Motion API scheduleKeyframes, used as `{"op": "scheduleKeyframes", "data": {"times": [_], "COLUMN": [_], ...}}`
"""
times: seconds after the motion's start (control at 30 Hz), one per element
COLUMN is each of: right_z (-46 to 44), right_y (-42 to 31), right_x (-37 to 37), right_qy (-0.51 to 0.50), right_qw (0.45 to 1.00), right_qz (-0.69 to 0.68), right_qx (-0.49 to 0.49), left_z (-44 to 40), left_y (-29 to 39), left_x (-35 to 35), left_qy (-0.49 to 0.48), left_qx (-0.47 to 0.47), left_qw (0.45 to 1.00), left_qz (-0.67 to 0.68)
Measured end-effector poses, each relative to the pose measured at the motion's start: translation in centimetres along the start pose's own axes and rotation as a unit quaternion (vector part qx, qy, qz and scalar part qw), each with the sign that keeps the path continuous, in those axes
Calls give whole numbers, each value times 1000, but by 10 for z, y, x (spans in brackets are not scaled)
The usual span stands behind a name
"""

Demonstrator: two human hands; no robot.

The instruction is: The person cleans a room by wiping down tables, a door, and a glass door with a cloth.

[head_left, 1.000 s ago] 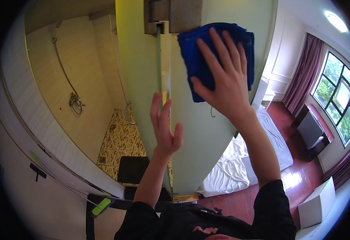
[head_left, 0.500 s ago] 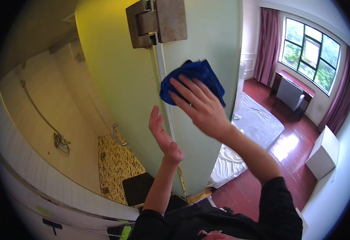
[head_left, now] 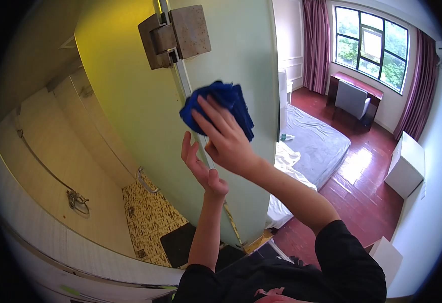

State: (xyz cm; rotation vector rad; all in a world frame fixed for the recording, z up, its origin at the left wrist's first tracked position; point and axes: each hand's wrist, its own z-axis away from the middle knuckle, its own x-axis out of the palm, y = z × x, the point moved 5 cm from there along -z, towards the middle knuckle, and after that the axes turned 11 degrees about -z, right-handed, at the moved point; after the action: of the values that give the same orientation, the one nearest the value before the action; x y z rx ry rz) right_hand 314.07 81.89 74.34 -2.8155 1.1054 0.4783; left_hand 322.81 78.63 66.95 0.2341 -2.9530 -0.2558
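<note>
Under the fingers of my right hand (head_left: pixel 226 139) a folded blue cloth (head_left: pixel 238 108) lies against the frosted glass panel (head_left: pixel 246 65), over the metal strip (head_left: pixel 183 78) at its edge. The cloth is below a stained metal hinge (head_left: pixel 193 33). My left hand (head_left: pixel 204 169) is just below and left of my right one, fingers raised and apart, holding nothing. Whether its fingertips touch the glass cannot be made out.
A shower fitting (head_left: pixel 77 201) and curved door handle (head_left: pixel 145 183) are on the left, above a dark mat (head_left: pixel 178 245). To the right are a bed (head_left: pixel 317 144), a grey chair (head_left: pixel 352 101), a window (head_left: pixel 371 45) and a white cabinet (head_left: pixel 405 164).
My right hand and the cloth have moved from the wide part of the right panel to the strip below the hinge. The view has shifted, with the bedroom now further left in it.
</note>
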Motion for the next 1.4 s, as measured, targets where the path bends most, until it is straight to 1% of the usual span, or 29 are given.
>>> {"op": "scheduleKeyframes", "data": {"times": [0.1,0.17,0.23,0.27,0.3,0.37,0.43,0.5,0.57,0.6,0.67,0.73,0.77,0.8,0.83,0.87,0.97,1.17,1.3,1.4], "right_z": [43,74,112,131,149,176,176,168,171,176,193,200,195,182,166,148,94,-11,-2,59], "right_y": [-6,-3,3,6,14,39,58,72,72,68,72,97,109,115,123,129,142,140,140,138], "right_x": [11,16,22,25,21,10,-8,-16,-4,7,10,-7,-17,-31,-43,-54,-82,-108,-101,-81], "right_qy": [-13,-51,-70,-87,-83,-108,-24,87,134,129,41,-43,-81,-89,-70,-53,-13,89,104,76], "right_qw": [998,993,992,991,991,990,990,976,972,977,989,994,993,991,991,992,994,992,993,996], "right_qz": [-58,-97,-94,-92,-94,34,67,58,34,30,47,62,66,81,91,99,101,85,55,24], "right_qx": [12,50,46,42,44,84,125,190,191,170,131,81,61,65,73,61,32,-14,-11,36], "left_z": [-1,6,15,18,20,23,30,45,57,62,71,75,77,80,82,83,87,89,91,93], "left_y": [-2,-3,-3,0,1,4,11,16,20,20,16,9,6,4,1,-1,-4,-8,-4,6], "left_x": [2,0,-3,-4,-6,-7,-10,-4,6,13,23,28,31,34,37,41,48,52,51,54], "left_qy": [17,27,11,1,-3,-41,-53,-109,-121,-147,-187,-194,-202,-204,-197,-189,-154,-139,-142,-147], "left_qx": [-9,-21,-25,-38,-37,-5,16,88,93,92,81,84,83,82,92,101,114,106,90,55], "left_qw": [999,997,1000,999,999,996,993,976,975,968,958,949,941,938,927,915,898,871,858,857], "left_qz": [46,66,2,2,0,-80,-100,-166,-164,-180,-202,-235,-260,-268,-305,-342,-396,-459,-485,-492]}}
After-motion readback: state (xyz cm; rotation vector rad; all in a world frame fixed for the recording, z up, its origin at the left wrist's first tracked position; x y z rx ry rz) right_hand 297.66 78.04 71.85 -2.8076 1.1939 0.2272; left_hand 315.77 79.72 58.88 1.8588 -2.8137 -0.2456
